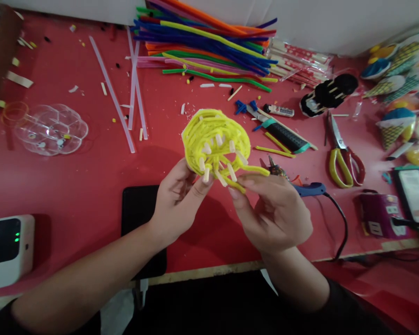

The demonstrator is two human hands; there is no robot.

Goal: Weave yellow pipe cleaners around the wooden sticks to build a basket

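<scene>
Above the red table I hold up a round basket-like piece woven from yellow pipe cleaner (216,128), with several short pale wooden sticks poking out of it toward me. My left hand (181,195) grips its lower left edge, thumb at the base of one stick. At the lower right, the fingertips of my right hand (275,204) pinch a loose yellow pipe cleaner end (237,187). A second yellow end (258,170) sticks out to the right, just above those fingers. The far side of the woven piece is hidden.
A pile of coloured pipe cleaners (209,42) lies at the back. To the right are a utility knife (282,135), scissors (342,153), a blue-handled corded tool (310,189) and a purple power socket box (379,214). A clear flower-shaped tray (52,130) and glue sticks (113,95) lie left.
</scene>
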